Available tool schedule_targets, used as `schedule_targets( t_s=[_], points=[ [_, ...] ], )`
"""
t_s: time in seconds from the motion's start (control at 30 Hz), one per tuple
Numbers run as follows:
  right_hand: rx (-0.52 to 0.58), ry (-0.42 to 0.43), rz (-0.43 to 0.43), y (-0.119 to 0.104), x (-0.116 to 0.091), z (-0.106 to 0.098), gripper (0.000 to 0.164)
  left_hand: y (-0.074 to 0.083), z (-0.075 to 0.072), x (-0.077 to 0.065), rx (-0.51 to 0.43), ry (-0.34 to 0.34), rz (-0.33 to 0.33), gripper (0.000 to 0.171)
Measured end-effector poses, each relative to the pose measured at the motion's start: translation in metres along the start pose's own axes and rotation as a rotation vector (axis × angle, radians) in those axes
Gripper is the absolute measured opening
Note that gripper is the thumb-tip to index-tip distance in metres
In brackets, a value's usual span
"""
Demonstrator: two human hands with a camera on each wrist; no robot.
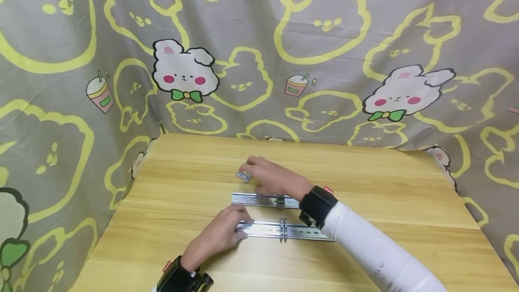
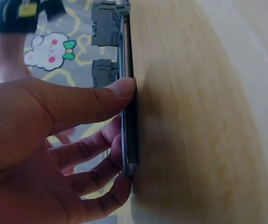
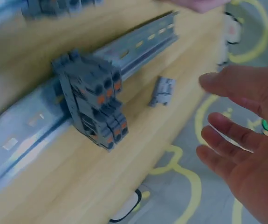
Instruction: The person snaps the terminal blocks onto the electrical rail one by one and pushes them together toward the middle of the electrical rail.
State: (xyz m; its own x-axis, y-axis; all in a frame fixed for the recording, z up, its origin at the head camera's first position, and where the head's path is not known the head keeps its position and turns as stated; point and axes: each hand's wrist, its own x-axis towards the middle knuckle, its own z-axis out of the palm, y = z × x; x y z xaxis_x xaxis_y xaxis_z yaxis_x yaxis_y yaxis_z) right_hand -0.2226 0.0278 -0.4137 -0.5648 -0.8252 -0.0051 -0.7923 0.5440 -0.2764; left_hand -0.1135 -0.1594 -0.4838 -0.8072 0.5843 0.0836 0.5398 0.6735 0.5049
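Note:
My left hand (image 1: 223, 226) grips the left end of the nearer slotted metal DIN rail (image 1: 310, 232). In the left wrist view its thumb presses one edge of the rail (image 2: 129, 135) and the fingertips bear on the other side. Grey terminal blocks (image 1: 283, 229) sit around the middle of this rail. My right hand (image 1: 269, 175) reaches over the farther DIN rail (image 1: 253, 199), close to a small grey clip-like part (image 3: 163, 91) on the table. Its fingers are spread and hold nothing. Grey terminal blocks with orange marks (image 3: 94, 95) stand clipped on the farther rail.
Both rails lie roughly parallel on the wood-patterned tabletop (image 1: 194, 161). A grey curtain with yellow animal outlines (image 1: 251, 26) hangs along the back and sides of the table. The right forearm's white sleeve (image 1: 373, 247) covers the right part of the rails.

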Motion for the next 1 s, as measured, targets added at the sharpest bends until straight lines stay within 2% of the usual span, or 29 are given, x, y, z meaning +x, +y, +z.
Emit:
schedule_targets(
  t_s=[0.17,0.4,0.57,0.7,1.0],
  points=[
    [-0.089,-0.046,-0.040,0.004,0.022,0.008,0.054,0.002,-0.001,0.001,-0.004,-0.008,-0.011,0.029],
    [-0.177,-0.148,-0.048,0.010,0.049,0.022,0.053,0.000,-0.002,-0.001,-0.011,-0.002,-0.012,0.029],
    [-0.253,-0.190,-0.050,0.012,0.065,0.028,0.048,-0.002,-0.003,-0.003,-0.009,-0.003,-0.020,0.029],
    [-0.265,-0.220,-0.044,0.014,0.069,0.030,0.044,-0.002,-0.003,-0.001,-0.012,-0.007,-0.008,0.029],
    [-0.176,-0.255,-0.007,0.016,0.071,0.036,0.050,-0.001,0.000,0.000,0.017,0.010,0.010,0.029]
  ],
)
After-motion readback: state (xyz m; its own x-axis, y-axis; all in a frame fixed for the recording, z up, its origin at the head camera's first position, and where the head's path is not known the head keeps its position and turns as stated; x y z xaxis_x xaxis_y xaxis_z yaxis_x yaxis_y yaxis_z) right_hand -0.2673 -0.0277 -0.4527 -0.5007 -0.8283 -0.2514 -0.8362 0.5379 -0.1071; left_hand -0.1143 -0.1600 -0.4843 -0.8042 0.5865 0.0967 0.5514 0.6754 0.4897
